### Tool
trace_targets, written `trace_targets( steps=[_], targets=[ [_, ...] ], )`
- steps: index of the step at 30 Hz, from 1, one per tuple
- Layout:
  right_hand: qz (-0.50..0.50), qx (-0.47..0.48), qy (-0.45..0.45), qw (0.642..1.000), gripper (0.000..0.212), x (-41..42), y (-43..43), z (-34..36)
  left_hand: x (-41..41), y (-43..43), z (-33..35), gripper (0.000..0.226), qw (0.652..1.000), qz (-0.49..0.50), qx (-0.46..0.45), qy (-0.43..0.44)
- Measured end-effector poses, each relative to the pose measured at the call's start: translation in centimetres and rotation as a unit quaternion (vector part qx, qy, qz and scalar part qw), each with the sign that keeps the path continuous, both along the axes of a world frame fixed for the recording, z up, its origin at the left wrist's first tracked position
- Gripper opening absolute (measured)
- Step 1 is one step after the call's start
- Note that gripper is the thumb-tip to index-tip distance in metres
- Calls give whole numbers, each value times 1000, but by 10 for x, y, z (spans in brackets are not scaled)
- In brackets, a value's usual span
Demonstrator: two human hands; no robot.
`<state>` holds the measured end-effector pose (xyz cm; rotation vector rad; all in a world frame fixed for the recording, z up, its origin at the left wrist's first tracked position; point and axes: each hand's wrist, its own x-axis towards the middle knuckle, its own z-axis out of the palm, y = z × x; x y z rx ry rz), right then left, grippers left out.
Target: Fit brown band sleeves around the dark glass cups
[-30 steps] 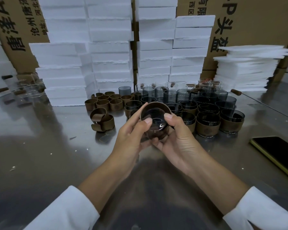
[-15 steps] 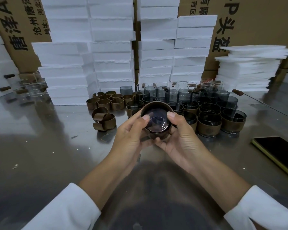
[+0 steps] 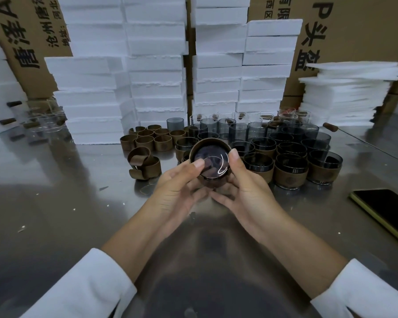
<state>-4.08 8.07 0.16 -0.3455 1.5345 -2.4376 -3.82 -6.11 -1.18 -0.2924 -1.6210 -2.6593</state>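
At centre, just above the near part of the table, both hands hold one dark glass cup (image 3: 213, 161) tilted so that a round glass face looks at the camera; whether this face is the base or the mouth is hard to say, since reflections cover it. A brown band sleeve (image 3: 210, 142) encircles the cup, its edge standing proud of the glass on the far side. The left hand (image 3: 177, 187) grips from the left with its thumb laid on the glass face. The right hand (image 3: 246, 191) grips from the right with its thumb against the sleeve edge. The fingers of both hands curl beneath the cup, and their tips are hidden. White cuffs (image 3: 85, 283) are cut off by the near edge.

Far behind the hands stand sleeved cups (image 3: 290, 173), partly hidden by the held cup, and beyond them bare dark cups (image 3: 239, 130). To the left are upright empty sleeves (image 3: 152, 138) and, nearer, a loose tangle of sleeves (image 3: 144, 162). Clear glasses (image 3: 44, 125) at far left are blurred. A phone (image 3: 386, 210) at right is cut off by the frame.

The surface is a reflective steel table (image 3: 55, 203) flecked with white crumbs. Foam blocks (image 3: 154, 65) are stacked along its far side, foam sheets (image 3: 345, 92) at far right, and printed cartons (image 3: 354, 31) behind, their lettering only partly visible.
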Motion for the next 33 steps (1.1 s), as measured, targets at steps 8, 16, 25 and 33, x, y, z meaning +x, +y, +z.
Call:
trace_targets(
  steps=[8, 16, 25, 33],
  targets=[
    [-12, -22, -34, 999, 46, 0, -3, 1, 0, -3, -1, 86, 999, -31, 20, 5],
    [14, -112, -120, 986, 28, -1, -3, 5, 2, 2, 3, 107, 1000, 16, -4, 4],
    [20, -72, -108, 991, 36, -4, -3, 0, 4, 2, 7, 114, 999, 38, -8, 2],
    [92, 55, -149, 983, 64, -8, 2, -3, 5, -5, 11, 66, 982, 58, -153, 97]
  ],
)
